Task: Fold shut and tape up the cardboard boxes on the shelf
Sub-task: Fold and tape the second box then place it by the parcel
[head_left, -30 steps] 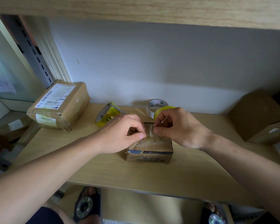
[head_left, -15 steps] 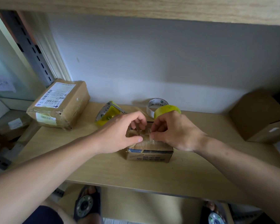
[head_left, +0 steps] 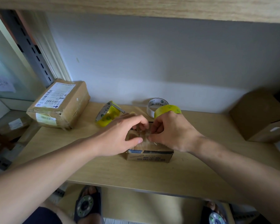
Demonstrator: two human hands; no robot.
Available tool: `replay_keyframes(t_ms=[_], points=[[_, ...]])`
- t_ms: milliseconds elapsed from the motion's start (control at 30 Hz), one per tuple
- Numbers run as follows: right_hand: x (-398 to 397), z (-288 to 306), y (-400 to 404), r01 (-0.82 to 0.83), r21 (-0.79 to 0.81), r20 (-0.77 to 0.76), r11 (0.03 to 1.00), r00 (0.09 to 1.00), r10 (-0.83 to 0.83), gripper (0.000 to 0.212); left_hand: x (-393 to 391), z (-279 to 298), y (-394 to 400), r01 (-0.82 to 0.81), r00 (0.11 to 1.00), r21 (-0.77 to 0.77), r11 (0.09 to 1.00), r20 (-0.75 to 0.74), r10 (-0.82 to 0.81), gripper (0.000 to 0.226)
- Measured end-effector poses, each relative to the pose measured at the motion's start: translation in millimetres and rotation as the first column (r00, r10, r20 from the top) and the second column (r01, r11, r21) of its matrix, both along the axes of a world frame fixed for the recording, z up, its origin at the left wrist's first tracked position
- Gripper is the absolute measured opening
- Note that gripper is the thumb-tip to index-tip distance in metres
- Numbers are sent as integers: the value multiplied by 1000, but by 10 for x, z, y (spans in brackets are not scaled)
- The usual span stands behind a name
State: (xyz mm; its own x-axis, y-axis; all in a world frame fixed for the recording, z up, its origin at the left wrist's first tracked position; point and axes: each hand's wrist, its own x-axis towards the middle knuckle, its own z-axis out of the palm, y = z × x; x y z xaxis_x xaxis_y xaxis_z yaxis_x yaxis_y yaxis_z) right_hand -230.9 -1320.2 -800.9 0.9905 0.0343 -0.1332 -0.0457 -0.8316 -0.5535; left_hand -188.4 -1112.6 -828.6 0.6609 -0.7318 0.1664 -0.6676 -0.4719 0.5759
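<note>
A small cardboard box [head_left: 149, 156] with blue and black print lies at the middle of the wooden shelf [head_left: 136, 173]. Both hands are on its top. My left hand [head_left: 118, 136] and my right hand [head_left: 173, 133] each pinch a crumpled strip of clear tape [head_left: 144, 135] between thumb and curled fingers, low against the box's closed flaps. The hands hide most of the box top. A yellow tape roll [head_left: 167, 109] shows just behind my right hand.
A second yellow tape roll [head_left: 107, 113] stands behind my left hand and a white roll [head_left: 155, 103] leans near the wall. A labelled, taped box [head_left: 58, 104] sits at the back left, a plain brown box [head_left: 259, 117] at the right. Another shelf board hangs overhead.
The tape strip was held up between both hands above the box. Both hands have come down and the strip now lies against the box top.
</note>
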Motion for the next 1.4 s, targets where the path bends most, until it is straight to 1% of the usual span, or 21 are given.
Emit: replay_keyframes(t_ms=[133,333,467,600,733,833,1000,1200,1300,1400], points=[[22,-14,6,0,0,-5,1000,1000,0,15,40,-48,1,39,998,2,999,41,-40,18],[18,-24,25,-10,-38,27,999,1000,11,16,65,-83,20,55,994,22,998,95,-56,26],[17,-33,24,-10,-66,65,998,998,15,25,78,-103,33,62,988,19,998,138,-64,24],[19,-4,3,-11,-56,80,998,997,16,35,65,-79,51,67,975,53,996,211,-77,18],[10,35,-1,-10,-75,64,997,998,14,35,60,-49,85,91,948,105,990,294,-119,19],[18,83,-29,16,-92,12,996,1000,-15,36,63,-29,100,125,931,125,984,328,-160,17],[47,91,-112,47,-29,-80,998,996,-49,36,63,-32,110,151,910,135,979,369,-191,17],[98,21,-175,63,38,-105,997,993,-59,30,43,-40,115,146,921,119,982,346,-179,18],[109,-19,-194,50,70,-87,996,995,-44,28,17,-49,114,103,964,50,993,242,-112,16],[102,-54,-219,0,146,-43,989,999,7,22,-22,-59,39,23,991,-32,999,135,-19,8]])
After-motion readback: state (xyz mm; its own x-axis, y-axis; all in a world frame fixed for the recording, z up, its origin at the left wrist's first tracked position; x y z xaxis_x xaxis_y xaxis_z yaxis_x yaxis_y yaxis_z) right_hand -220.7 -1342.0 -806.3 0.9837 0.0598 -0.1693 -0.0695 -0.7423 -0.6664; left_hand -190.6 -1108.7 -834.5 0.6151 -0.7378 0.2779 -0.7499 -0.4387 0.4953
